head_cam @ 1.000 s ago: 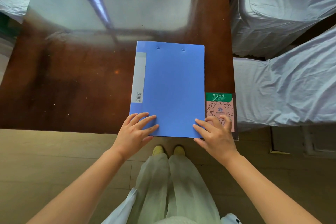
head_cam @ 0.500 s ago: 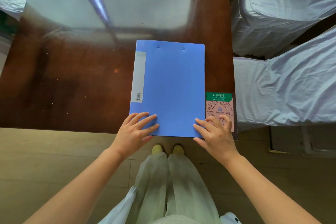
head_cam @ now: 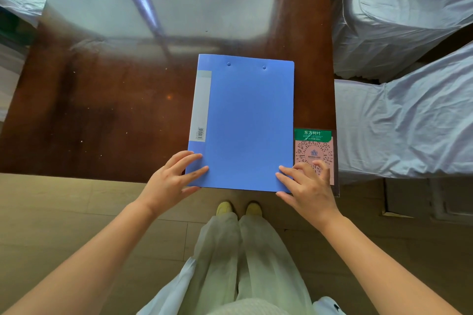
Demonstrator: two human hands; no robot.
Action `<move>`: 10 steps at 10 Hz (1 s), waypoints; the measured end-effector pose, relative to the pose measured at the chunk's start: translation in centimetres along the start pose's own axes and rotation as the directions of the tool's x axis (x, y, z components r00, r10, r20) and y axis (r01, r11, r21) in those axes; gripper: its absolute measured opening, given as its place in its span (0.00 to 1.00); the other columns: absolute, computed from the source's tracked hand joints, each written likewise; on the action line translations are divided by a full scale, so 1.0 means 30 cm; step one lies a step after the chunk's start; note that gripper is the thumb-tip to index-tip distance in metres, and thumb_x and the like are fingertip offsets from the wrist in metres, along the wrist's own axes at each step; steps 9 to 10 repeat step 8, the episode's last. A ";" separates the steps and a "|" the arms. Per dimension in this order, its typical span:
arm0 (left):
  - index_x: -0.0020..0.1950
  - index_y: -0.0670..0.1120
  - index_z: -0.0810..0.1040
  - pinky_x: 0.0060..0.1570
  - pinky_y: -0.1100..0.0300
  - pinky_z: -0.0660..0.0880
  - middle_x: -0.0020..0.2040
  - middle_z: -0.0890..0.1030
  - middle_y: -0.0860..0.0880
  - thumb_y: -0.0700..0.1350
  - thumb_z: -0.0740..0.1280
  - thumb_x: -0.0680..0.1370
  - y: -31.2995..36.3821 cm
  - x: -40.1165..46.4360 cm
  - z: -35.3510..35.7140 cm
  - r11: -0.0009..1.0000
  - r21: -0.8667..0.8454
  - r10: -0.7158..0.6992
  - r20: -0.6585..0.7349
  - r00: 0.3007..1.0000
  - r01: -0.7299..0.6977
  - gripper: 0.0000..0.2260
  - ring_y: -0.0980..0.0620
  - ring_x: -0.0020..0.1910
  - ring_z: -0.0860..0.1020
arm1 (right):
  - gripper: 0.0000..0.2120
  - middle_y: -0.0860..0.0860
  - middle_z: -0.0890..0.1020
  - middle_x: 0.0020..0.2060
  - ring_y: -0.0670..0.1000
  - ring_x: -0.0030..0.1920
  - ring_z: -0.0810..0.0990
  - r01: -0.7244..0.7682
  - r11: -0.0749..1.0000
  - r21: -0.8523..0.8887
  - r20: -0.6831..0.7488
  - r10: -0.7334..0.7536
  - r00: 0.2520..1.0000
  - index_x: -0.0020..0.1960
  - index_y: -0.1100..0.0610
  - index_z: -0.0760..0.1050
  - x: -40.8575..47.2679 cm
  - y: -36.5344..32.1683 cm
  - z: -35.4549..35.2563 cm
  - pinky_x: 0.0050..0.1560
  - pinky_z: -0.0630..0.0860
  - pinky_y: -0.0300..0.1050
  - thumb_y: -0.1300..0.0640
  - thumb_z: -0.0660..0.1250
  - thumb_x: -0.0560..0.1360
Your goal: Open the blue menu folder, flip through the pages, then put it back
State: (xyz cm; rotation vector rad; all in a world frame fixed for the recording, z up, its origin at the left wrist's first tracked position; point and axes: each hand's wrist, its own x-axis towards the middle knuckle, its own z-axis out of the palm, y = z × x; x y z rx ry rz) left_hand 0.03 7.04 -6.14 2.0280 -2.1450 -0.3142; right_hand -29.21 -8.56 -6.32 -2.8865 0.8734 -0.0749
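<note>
- The blue menu folder [head_cam: 245, 123] lies closed and flat in the centre of the frame, on the near edge of the dark wooden table [head_cam: 97, 115]; its pages are hidden under the cover.
- Left hand [head_cam: 171, 181] sits at the folder's lower left corner, fingers spread over the cover and thumb at the bottom edge; whether it pinches the corner I cannot tell.
- Right hand [head_cam: 307, 186] is at the lower right corner, fingers loosely curled, tips on the cover's edge, not clenched.
- That hand covers the lower part of a pink and green QR code card [head_cam: 313, 146] just beside the folder.
- The cover is smooth matte plastic with 2 rivets near the top and a pale spine label carrying a barcode too small to read.
- The glossy tabletop reflects a window frame across the upper frame.
- Wrinkled white-covered chairs [head_cam: 399, 115] crowd the right side, cut off by the frame.
</note>
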 end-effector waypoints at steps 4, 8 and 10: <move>0.56 0.46 0.81 0.41 0.46 0.82 0.58 0.80 0.40 0.46 0.79 0.63 -0.015 0.006 0.003 1.000 -0.004 0.017 0.047 0.999 -0.017 0.23 0.38 0.57 0.78 | 0.20 0.52 0.85 0.50 0.56 0.49 0.82 0.015 1.000 0.003 0.010 -0.015 1.000 0.50 0.56 0.82 0.005 0.007 -0.003 0.56 0.60 0.54 0.49 0.78 0.61; 0.58 0.47 0.80 0.60 0.39 0.72 0.61 0.79 0.40 0.52 0.78 0.64 0.037 0.022 -0.054 0.999 -0.008 -0.046 0.036 0.998 0.047 0.24 0.39 0.60 0.76 | 0.22 0.51 0.85 0.49 0.56 0.52 0.81 -0.033 0.997 0.063 0.064 0.029 0.998 0.50 0.55 0.81 0.035 0.001 -0.069 0.62 0.59 0.61 0.46 0.78 0.61; 0.58 0.47 0.80 0.60 0.39 0.72 0.61 0.79 0.40 0.52 0.78 0.64 0.037 0.022 -0.054 0.999 -0.008 -0.046 0.036 0.998 0.047 0.24 0.39 0.60 0.76 | 0.22 0.51 0.85 0.49 0.56 0.52 0.81 -0.033 0.997 0.063 0.064 0.029 0.998 0.50 0.55 0.81 0.035 0.001 -0.069 0.62 0.59 0.61 0.46 0.78 0.61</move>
